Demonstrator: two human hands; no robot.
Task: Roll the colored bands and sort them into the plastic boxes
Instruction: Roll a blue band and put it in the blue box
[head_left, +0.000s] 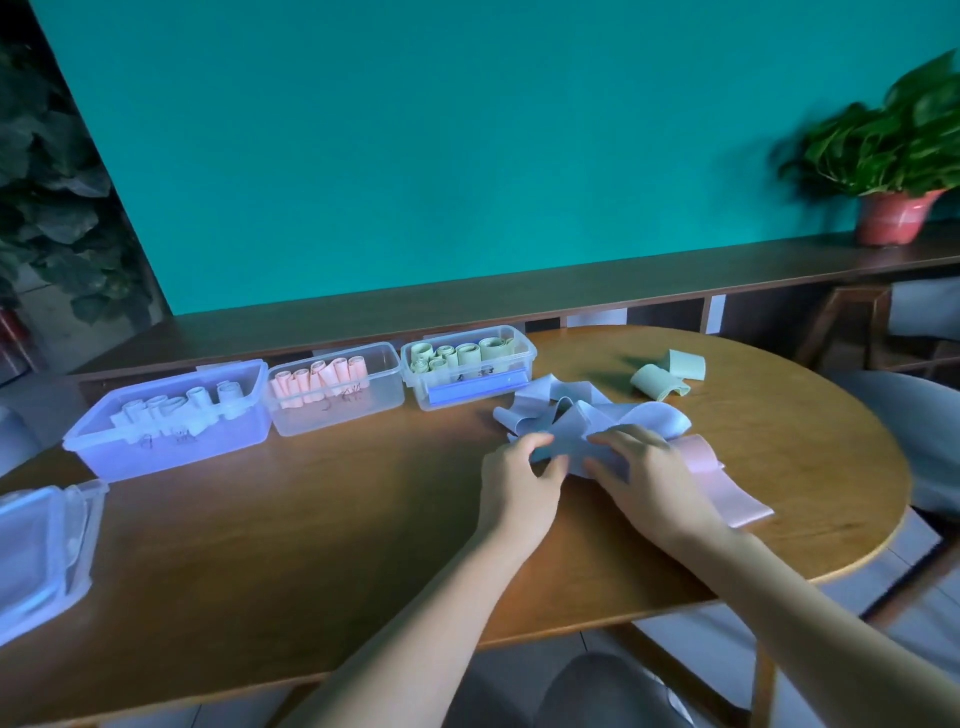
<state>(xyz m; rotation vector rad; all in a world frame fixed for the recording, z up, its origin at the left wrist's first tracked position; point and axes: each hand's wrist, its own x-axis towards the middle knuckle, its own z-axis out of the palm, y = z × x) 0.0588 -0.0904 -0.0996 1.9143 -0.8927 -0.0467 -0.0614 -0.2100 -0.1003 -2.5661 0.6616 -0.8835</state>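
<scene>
both the left hand (519, 470) and right hand (641, 470) pinch a blue band (563, 423) flat on the bench (311, 519), seemingly to start rolling it.

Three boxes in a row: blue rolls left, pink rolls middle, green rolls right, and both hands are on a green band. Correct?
Not quite. The head view shows the left hand and right hand on a blue band, not a green one. The box order is as stated.

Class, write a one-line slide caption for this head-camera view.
Both hands grip a blue band beside three plastic boxes of rolled bands.
</scene>
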